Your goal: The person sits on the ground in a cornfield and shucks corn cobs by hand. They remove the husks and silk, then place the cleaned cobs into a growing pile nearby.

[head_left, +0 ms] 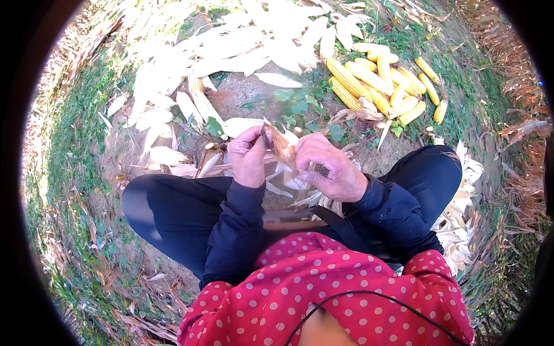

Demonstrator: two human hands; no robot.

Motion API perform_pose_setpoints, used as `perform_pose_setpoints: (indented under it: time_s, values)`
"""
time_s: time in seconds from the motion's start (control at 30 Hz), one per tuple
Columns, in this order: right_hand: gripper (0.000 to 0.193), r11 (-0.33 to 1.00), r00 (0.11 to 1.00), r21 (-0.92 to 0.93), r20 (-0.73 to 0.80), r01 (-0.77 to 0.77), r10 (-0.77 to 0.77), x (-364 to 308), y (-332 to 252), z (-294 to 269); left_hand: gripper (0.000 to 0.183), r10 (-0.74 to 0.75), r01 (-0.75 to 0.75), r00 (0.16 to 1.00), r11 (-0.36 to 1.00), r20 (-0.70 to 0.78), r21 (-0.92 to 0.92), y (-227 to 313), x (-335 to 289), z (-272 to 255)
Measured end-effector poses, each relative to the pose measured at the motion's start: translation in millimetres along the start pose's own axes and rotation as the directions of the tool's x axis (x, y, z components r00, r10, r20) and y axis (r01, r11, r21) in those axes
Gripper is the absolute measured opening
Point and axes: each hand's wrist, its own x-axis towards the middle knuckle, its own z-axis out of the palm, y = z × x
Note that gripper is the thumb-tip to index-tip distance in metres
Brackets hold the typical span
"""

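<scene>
In front of my lap, both hands work on a tan, papery corn husk [281,144] with a dark pointed tip. My left hand [248,154] pinches its tip between thumb and fingers. Curled around its other side is my right hand [328,165], with the thumb below. Whether an ear sits inside the husk I cannot tell, as the fingers cover part of it. Pale strips of husk [279,189] lie just below the hands.
Beyond my right hand lies a pile of bare yellow corn cobs [375,81]. A large heap of pale husks [225,55] spreads at the far left and middle. More husks [456,222] lie beside my right knee [435,167]. Dry stalks [522,86] stand along the right.
</scene>
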Motion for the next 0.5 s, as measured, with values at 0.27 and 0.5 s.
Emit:
perform_pose_setpoints:
  time_s: [0.27,0.5]
  values:
    - [0.013,0.934,0.988,0.324,0.023,-0.151,0.152,-9.8,5.4,11.1,0.014,-0.175,0.095,0.981,0.811,-0.085,-0.578,0.7,19.2,-27.1]
    - [0.011,0.938,0.858,-0.177,0.380,-0.299,0.346,-29.8,21.8,-6.1,0.005,-0.184,-0.025,0.980,0.281,-0.079,-0.959,28.7,42.4,-103.3]
